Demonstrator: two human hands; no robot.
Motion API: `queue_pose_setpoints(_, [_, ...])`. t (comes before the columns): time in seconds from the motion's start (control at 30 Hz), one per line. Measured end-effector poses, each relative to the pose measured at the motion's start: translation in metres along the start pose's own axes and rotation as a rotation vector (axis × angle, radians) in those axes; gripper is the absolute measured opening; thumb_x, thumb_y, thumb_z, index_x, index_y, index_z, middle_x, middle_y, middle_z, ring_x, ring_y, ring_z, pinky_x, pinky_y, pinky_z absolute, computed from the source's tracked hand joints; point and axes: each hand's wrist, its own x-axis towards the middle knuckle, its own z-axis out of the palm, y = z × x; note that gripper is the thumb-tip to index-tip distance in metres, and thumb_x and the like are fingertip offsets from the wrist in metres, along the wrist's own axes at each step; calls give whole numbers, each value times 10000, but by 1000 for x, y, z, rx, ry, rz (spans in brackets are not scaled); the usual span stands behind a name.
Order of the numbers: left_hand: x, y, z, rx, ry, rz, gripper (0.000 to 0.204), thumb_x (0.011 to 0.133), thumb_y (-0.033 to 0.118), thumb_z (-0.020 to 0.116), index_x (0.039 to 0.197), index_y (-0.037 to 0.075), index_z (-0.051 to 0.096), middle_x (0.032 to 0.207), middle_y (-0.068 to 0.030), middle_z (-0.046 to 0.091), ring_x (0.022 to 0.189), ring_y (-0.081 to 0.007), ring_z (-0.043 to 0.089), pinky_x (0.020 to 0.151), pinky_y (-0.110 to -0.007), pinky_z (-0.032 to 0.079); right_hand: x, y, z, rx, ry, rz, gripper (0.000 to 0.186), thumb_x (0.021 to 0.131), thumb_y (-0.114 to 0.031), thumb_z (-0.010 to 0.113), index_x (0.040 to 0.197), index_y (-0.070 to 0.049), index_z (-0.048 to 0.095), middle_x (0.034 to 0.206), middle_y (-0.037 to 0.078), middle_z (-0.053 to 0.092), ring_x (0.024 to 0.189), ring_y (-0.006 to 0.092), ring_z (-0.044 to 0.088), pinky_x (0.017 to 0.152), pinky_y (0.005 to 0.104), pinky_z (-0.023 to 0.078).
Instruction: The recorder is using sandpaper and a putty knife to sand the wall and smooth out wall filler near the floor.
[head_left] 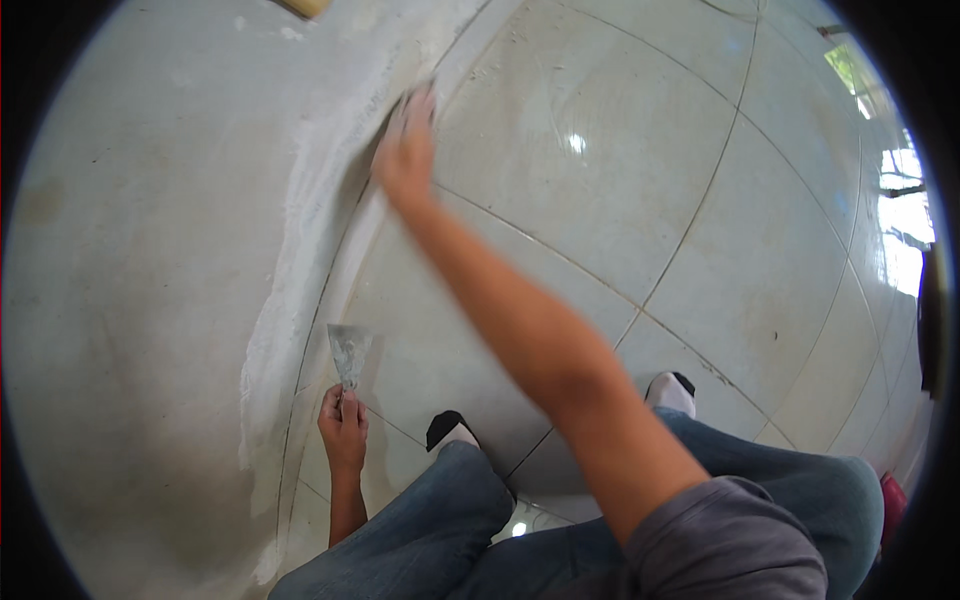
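Wall, left: dull grey, clouded with brownish stains (150,250). Filler band, along its foot: chalky white, ragged-edged, streaked (262,350). Floor tiles, right: pale grey-green with beige tints, ruled by a grid of dark joint lines, white glints on the gloss (640,150). Scraper, near left: grey blade, whitish smears (350,348). Jeans, near: faded blue (430,520). Sleeve, near right: plain dark grey (730,545). Footwear, the pair: white with black toes (452,432). Item, near right edge, kind unclear to me: red (893,508). Object, far left: yellowish tan (303,6).
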Motion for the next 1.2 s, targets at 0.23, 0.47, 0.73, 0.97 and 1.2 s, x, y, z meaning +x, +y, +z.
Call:
queue_pose_setpoints(0.23, [50,63,58,2,-243,200,281,1038,287,465,1023,24,564,687,8,510,516,-44,430,452,-200,337,148,-57,-159,449,35,285,378,980,-247,484,1217,9,629,1056,105,655,1011,243,617,904,346,468])
queue_pose_setpoints(0.47, [128,152,156,144,-436,331,310,1015,352,514,1035,48,570,661,8,503,469,-48,384,391,-212,275,35,-60,-281,791,190,259,398,1041,-191,414,1338,72,445,1324,145,537,1238,251,507,1082,399,384])
queue_pose_setpoints(0.73, [169,203,221,-1,-391,334,319,987,312,552,960,0,611,628,14,485,445,-46,355,383,-222,252,-38,-43,-316,747,268,303,463,1061,-238,380,1382,96,395,1382,178,492,1297,272,468,1128,433,338])
queue_pose_setpoints(0.97, [172,214,228,-1,-315,335,324,987,302,548,964,-8,641,625,17,491,445,-44,363,378,-218,239,-28,-33,-318,753,284,365,448,1052,-230,422,1365,90,425,1376,165,496,1288,264,471,1108,424,361])
queue_pose_setpoints(1.2, [166,223,223,57,-282,307,306,983,284,564,935,-10,635,620,17,489,441,-39,357,375,-215,231,-26,-41,-314,695,237,348,493,1071,-257,356,1403,109,359,1403,203,457,1321,283,437,1136,447,326])
